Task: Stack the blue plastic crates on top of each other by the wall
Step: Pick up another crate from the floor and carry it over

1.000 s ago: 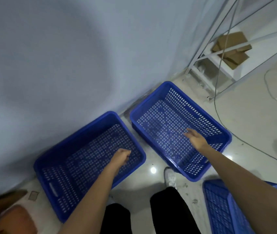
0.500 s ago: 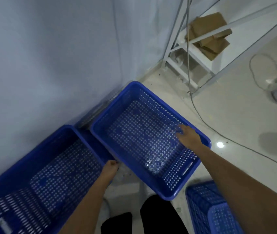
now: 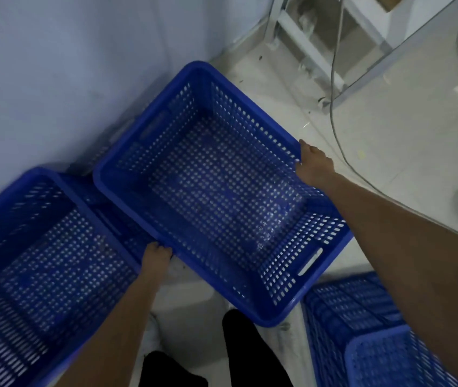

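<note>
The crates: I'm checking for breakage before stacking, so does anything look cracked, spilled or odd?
No cracks or spills show. The held crate is tilted between the left hand and right hand, overlapping the crate by the wall.

Pale wall [image 3: 54, 65], glossy floor [image 3: 389, 135] (cable [image 3: 334, 113] trailing), metal rack [image 3: 300, 43].

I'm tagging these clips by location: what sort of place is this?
Probably a storeroom or workshop corner: perforated blue crates by a plain wall, a metal rack frame and a loose cable on the bare floor.
</note>
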Action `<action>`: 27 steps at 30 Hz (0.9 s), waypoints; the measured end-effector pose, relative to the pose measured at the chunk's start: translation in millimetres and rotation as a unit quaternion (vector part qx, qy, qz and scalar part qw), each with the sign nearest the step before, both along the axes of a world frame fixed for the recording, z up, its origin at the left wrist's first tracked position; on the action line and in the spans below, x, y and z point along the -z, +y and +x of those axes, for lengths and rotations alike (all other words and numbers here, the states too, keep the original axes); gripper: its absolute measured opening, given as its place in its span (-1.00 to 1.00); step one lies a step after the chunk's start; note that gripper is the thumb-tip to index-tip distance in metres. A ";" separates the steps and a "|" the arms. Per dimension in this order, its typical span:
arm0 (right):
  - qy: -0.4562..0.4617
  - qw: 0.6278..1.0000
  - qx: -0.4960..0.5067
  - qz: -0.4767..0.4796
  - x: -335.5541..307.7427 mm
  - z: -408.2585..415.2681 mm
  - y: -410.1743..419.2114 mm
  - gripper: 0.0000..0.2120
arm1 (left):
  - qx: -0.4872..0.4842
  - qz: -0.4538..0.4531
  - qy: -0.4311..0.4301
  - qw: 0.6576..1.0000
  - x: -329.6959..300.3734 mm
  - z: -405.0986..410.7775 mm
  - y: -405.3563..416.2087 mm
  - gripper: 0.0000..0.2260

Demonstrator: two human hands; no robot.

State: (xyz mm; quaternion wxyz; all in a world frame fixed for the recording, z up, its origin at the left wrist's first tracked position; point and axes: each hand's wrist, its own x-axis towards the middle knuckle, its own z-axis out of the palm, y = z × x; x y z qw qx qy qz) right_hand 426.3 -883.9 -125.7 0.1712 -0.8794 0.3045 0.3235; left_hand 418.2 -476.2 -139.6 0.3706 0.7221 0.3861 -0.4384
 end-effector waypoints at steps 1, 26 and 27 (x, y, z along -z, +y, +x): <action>0.000 1.000 0.015 0.003 4.3 1.5 -0.3 -0.35 | -0.044 -0.003 -0.004 0.999 -1.7 1.4 -2.1 -0.59; -0.191 0.957 0.219 0.020 -283.4 -31.9 -7.3 -0.87 | 0.018 -0.187 -0.011 0.982 -254.8 -59.5 37.3 -0.85; -0.198 0.956 0.214 0.022 -298.1 -32.6 -1.6 -0.85 | 0.026 -0.193 -0.008 0.981 -268.9 -64.4 44.2 -0.83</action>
